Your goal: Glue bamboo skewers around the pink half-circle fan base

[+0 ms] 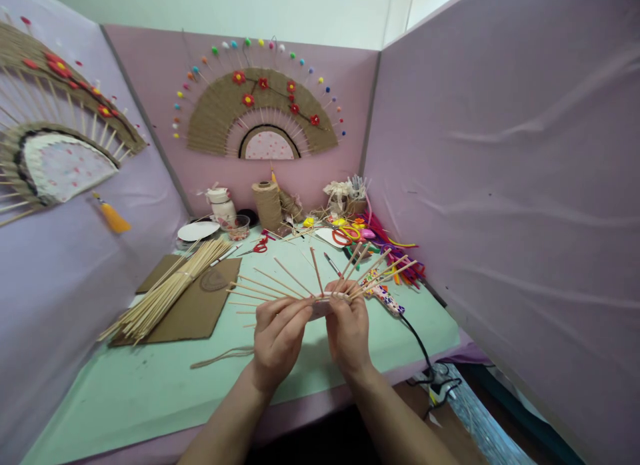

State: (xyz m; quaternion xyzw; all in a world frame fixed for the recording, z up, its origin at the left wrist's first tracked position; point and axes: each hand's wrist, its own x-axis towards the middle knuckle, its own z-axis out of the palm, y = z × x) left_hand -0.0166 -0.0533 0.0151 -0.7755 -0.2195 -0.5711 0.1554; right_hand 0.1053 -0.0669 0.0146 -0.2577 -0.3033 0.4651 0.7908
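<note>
We hold a small curved base (321, 309) between our two hands, just above the near part of the tabletop (200, 401). Our left hand (280, 331) grips its left end, thumb and fingers closed on it; our right hand (349, 328) pinches its right end, the thumb on the side facing us. The base sits at the fingertips of both hands, its middle showing in the gap between them. Thin sticks (317, 271) fan out from it, away from us and to both sides, some passing beyond the left hand's fingers. A patterned glue gun (383, 293) lies just beyond the right hand, near the stick tips. Well to the left hand's left, a stick bundle (167, 288) rests on brown cardboard (220, 298).
</note>
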